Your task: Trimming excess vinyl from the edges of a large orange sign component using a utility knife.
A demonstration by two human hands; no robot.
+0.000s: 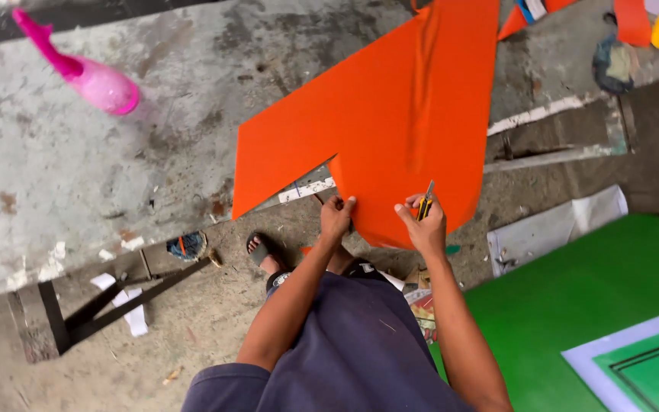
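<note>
At the worktop [55, 175] edge, a large orange sheet [390, 114] overhanging it is pinched at its lower edge by the left hand [335, 216]. A yellow utility knife [425, 203] is gripped by the right hand [423, 226], so trimming seems underway; steady tension is needed next.

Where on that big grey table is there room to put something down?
The widest bare patch of the grey table lies between the pink spray bottle and the orange sheet. It is crowded at the sheet's near edge, where the left hand and the right hand with its cutter work.
</note>
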